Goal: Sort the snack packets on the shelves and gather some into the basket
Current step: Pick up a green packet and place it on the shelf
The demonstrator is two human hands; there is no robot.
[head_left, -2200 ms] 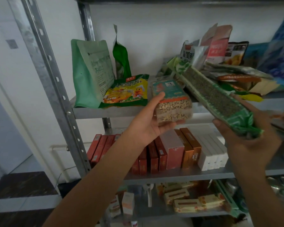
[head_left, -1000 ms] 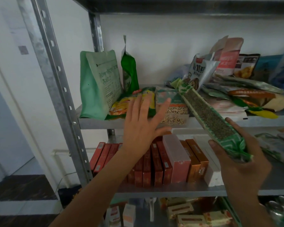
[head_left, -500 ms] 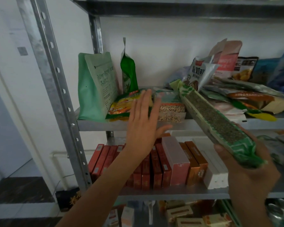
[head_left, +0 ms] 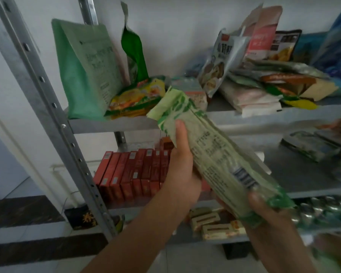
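While both my hands are wrapped around it, the long green packet (head_left: pixel 215 154) hangs in the air in front of the shelving, touching no shelf. It slants from lower right to upper left, its printed back and barcode facing me. My left hand (head_left: pixel 182 170) grips the upper part, thumb pressed on the face and fingers curled behind. My right hand (head_left: pixel 264 215) grips the lower end, thumb on top. The packet's upper tip sits in front of the upper shelf (head_left: pixel 114 125), just before a yellow packet (head_left: pixel 138 95) lying flat there. Left of that stands a tall pale green pouch (head_left: pixel 87 67), with a dark green pouch (head_left: pixel 134 54) behind it. To the right, a loose heap of packets (head_left: pixel 264 85) lies on the same shelf. Below, red boxes (head_left: pixel 134 170) stand in a row on the middle shelf (head_left: pixel 303 174).
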